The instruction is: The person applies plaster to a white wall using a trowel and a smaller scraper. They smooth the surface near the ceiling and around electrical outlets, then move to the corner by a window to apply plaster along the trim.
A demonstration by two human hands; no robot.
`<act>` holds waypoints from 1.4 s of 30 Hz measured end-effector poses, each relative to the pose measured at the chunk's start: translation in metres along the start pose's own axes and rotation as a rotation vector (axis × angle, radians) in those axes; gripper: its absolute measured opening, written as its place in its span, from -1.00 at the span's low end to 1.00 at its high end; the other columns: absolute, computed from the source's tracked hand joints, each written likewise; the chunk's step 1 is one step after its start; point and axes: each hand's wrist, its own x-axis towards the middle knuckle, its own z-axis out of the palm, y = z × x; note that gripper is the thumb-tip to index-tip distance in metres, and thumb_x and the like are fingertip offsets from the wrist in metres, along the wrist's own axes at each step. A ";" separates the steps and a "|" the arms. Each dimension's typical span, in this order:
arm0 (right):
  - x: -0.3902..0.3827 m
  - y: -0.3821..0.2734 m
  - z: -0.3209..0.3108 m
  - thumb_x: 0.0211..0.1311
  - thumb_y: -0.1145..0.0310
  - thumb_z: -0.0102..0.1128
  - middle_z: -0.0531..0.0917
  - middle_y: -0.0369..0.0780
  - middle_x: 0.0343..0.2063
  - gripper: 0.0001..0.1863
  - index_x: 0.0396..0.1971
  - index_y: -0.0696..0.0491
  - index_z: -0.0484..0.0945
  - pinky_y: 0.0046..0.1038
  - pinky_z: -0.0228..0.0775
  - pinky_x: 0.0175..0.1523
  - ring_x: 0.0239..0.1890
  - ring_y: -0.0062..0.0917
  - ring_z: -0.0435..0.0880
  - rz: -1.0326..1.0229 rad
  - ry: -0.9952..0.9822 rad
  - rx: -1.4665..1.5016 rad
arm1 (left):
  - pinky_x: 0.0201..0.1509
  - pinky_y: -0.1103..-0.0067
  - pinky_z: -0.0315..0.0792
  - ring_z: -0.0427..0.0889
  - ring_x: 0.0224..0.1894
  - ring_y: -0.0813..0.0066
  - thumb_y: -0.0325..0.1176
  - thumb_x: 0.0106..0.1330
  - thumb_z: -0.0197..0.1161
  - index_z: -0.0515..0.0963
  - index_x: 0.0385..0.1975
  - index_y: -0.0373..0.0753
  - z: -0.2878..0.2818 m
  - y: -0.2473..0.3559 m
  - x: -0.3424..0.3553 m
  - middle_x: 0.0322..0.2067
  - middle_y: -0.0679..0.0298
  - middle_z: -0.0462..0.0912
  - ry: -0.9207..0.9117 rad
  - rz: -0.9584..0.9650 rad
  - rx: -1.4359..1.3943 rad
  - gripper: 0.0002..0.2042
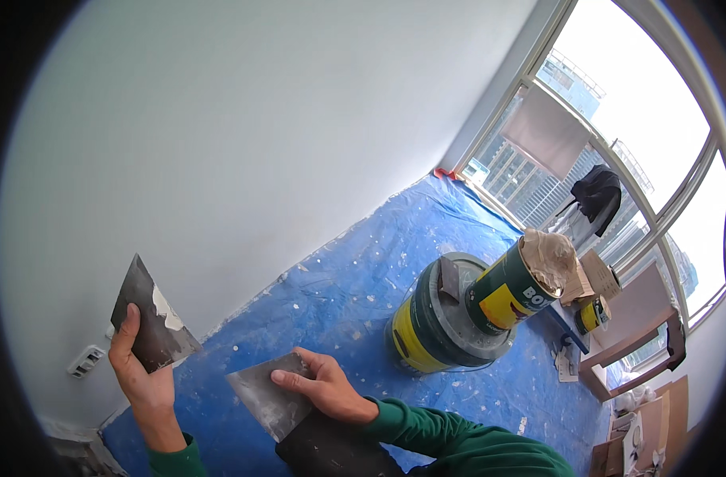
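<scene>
My left hand (147, 381) grips a dark triangular-looking putty blade (152, 330), thumb pressed on its face; white filler sits along the blade's right edge. The blade is near the white wall (100, 199). My right hand (335, 385) is closed on a second, greyer putty blade (260, 397), thumb across the top, low in the centre over the blue floor sheet (323, 302). Ahead and right stands a large green-and-yellow bucket (415, 338). On its lid are a small grey flat piece (449, 278) and a smaller green can (498, 292) topped with crumpled covering (550, 254).
A wall socket (85, 362) is low at the left. At the right are wide windows (633, 71) with hanging dark cloth (597, 195), another paint can (592, 314), a wooden-framed piece of furniture (625, 342) and piled boards (649, 421). The paint-flecked sheet covers the floor along the wall.
</scene>
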 end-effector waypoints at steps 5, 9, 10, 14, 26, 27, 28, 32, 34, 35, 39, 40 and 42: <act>-0.038 -0.006 -0.004 0.27 0.18 0.21 0.61 -0.22 -0.51 -0.70 -0.28 0.15 0.46 -0.51 0.36 -0.33 -0.42 -0.62 0.57 -0.054 0.006 -0.457 | -0.08 0.59 0.37 0.55 -0.19 0.55 -0.28 0.23 0.26 0.53 -0.09 -0.29 -0.021 0.005 0.007 -0.23 0.35 0.60 -0.124 -0.018 -0.005 -0.69; -0.060 -0.026 -0.028 0.26 0.18 0.20 0.61 -0.09 -0.56 -0.69 -0.30 0.15 0.44 -0.40 0.37 -0.42 -0.50 -0.36 0.64 -0.092 0.044 -0.699 | -0.32 0.61 0.35 0.51 -0.44 0.54 -0.19 0.12 0.29 0.55 -0.40 -0.28 0.010 -0.002 -0.018 -0.48 0.34 0.56 0.066 0.125 0.101 -0.74; -0.063 -0.035 -0.034 0.26 0.18 0.20 0.61 -0.06 -0.57 -0.69 -0.31 0.14 0.43 -0.37 0.37 -0.44 -0.51 -0.28 0.65 -0.092 0.042 -0.727 | -0.35 0.61 0.33 0.49 -0.47 0.55 -0.17 0.09 0.31 0.53 -0.43 -0.27 0.018 0.003 -0.028 -0.50 0.34 0.54 0.046 0.129 0.147 -0.73; -0.086 -0.070 -0.041 0.26 0.22 0.19 0.60 -0.01 -0.54 -0.72 -0.32 0.15 0.41 -0.25 0.40 -0.40 -0.44 -0.07 0.62 -0.069 0.056 -0.779 | -0.38 0.57 0.35 0.47 -0.37 0.52 -0.14 0.22 0.24 0.39 -0.09 -0.21 0.011 0.012 -0.090 -0.38 0.33 0.47 -0.100 -0.054 0.188 -0.63; -0.172 -0.105 -0.066 0.25 0.04 0.08 0.58 0.17 -0.41 -0.55 -0.19 0.19 0.41 -0.01 0.33 -0.20 -0.29 0.10 0.55 0.197 0.005 -0.791 | -0.24 0.47 0.43 0.52 -0.32 0.39 -0.17 0.38 0.10 0.40 0.08 -0.32 0.268 0.196 -0.167 -0.28 0.21 0.56 0.450 -0.372 0.365 -0.59; -0.189 -0.109 -0.063 0.23 0.02 0.10 0.59 0.17 -0.37 -0.51 -0.13 0.19 0.42 -0.02 0.35 -0.17 -0.25 0.09 0.56 0.249 -0.018 -0.798 | -0.21 0.45 0.43 0.52 -0.28 0.39 -0.17 0.38 0.11 0.40 0.09 -0.31 0.302 0.211 -0.177 -0.24 0.21 0.55 0.437 -0.397 0.371 -0.60; -0.205 -0.102 -0.059 0.22 -0.01 0.11 0.59 0.16 -0.34 -0.48 -0.10 0.18 0.42 -0.04 0.36 -0.14 -0.23 0.08 0.56 0.252 0.010 -0.748 | -0.19 0.44 0.43 0.52 -0.24 0.38 -0.18 0.38 0.11 0.40 0.09 -0.30 0.344 0.225 -0.193 -0.21 0.21 0.54 0.415 -0.406 0.408 -0.60; -0.260 -0.110 -0.043 0.15 -0.08 0.15 0.61 0.12 -0.22 -0.36 0.01 0.19 0.43 -0.12 0.40 -0.05 -0.14 0.00 0.58 0.342 0.022 -0.657 | -0.13 0.36 0.44 0.50 -0.17 0.37 -0.15 0.35 0.16 0.40 0.08 -0.25 0.402 0.262 -0.240 -0.16 0.23 0.51 0.470 -0.486 0.342 -0.60; -0.264 -0.162 -0.043 0.13 -0.10 0.17 0.61 0.10 -0.19 -0.32 0.02 0.20 0.45 -0.15 0.41 -0.01 -0.11 -0.03 0.59 0.333 -0.003 -0.602 | -0.18 0.36 0.44 0.51 -0.25 0.40 -0.09 0.36 0.13 0.44 0.00 -0.19 0.420 0.278 -0.260 -0.28 0.29 0.52 0.473 -0.495 0.252 -0.64; -0.273 -0.212 -0.050 0.12 -0.11 0.17 0.62 0.09 -0.19 -0.32 0.01 0.21 0.46 -0.17 0.42 0.00 -0.11 -0.04 0.59 0.326 -0.010 -0.565 | -0.21 0.36 0.44 0.51 -0.30 0.41 -0.06 0.36 0.12 0.46 -0.06 -0.16 0.423 0.283 -0.273 -0.34 0.31 0.52 0.487 -0.530 0.184 -0.67; -0.327 -0.258 -0.136 0.05 -0.11 0.23 0.64 0.04 -0.23 -0.40 -0.13 0.15 0.56 -0.21 0.43 -0.03 -0.12 -0.08 0.61 0.289 0.217 -0.541 | -0.34 0.35 0.42 0.49 -0.45 0.42 0.05 0.34 0.08 0.51 -0.26 -0.06 0.450 0.258 -0.314 -0.51 0.37 0.51 0.438 -0.738 0.005 -0.69; -0.339 -0.256 -0.165 0.04 -0.08 0.25 0.66 0.02 -0.29 -0.42 -0.18 0.16 0.58 -0.24 0.45 -0.07 -0.19 -0.12 0.64 0.257 0.318 -0.587 | -0.35 0.35 0.43 0.49 -0.46 0.41 0.06 0.34 0.08 0.52 -0.28 -0.06 0.463 0.251 -0.322 -0.52 0.36 0.51 0.432 -0.744 0.030 -0.69; -0.376 -0.273 -0.199 0.03 -0.05 0.29 0.68 -0.01 -0.36 -0.45 -0.22 0.17 0.61 -0.29 0.47 -0.12 -0.26 -0.19 0.67 0.293 0.435 -0.565 | -0.38 0.36 0.44 0.50 -0.48 0.40 0.08 0.34 0.07 0.53 -0.30 -0.06 0.489 0.248 -0.356 -0.53 0.34 0.52 0.486 -0.735 0.078 -0.67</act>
